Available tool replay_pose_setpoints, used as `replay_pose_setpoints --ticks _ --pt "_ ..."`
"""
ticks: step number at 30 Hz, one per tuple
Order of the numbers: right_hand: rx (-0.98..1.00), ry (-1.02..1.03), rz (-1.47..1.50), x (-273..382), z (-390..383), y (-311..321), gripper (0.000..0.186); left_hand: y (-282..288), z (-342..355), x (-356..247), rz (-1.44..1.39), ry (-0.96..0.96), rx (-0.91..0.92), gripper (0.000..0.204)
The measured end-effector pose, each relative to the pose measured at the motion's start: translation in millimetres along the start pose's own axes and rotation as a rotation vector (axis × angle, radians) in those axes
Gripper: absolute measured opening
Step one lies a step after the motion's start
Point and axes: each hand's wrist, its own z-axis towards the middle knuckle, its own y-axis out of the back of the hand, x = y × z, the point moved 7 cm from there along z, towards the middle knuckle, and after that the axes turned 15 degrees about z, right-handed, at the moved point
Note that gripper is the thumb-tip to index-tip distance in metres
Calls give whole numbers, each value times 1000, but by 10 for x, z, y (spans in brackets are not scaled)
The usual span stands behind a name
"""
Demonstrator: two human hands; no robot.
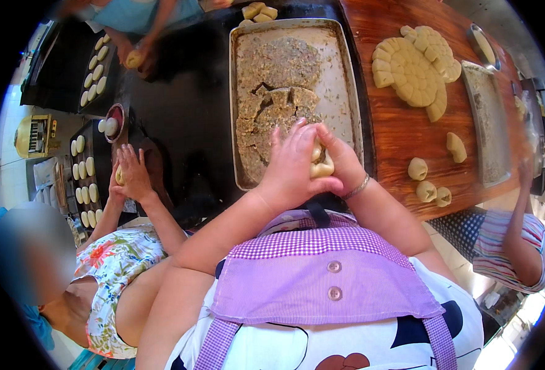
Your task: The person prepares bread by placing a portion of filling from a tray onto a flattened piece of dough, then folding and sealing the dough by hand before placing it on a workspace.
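Observation:
Between my two hands, over the near edge of a metal tray, is a pale piece of dough [323, 166] wrapped partly around dark filling. My left hand [292, 161] presses against its left side with the fingers pointing forward. Cupped around its right side is my right hand [344, 159], a bracelet at the wrist. The tray [345, 74] holds a crumbly grey-brown filling [278, 65], cracked into chunks toward the near left. On the wooden table to the right sit a few filled dough balls [426, 191] and a loose dough piece [456, 147].
Portioned dough [414, 71] is massed on the wooden table [396, 135], beside a long metal tray [485, 123]. At left, a co-worker's hands [133, 176] hold dough near a baking tray of oval pieces [86, 191] and a bowl [117, 117]. Another person [140, 15] works across the black table.

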Motion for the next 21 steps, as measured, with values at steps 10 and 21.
replay_pose_setpoints --ticks 10,21 --pt "44 -15 69 -98 -139 -152 65 68 -153 137 -555 -184 -273 28" --pt "133 107 -117 -259 -36 -125 56 155 -208 116 -149 -159 -291 83"
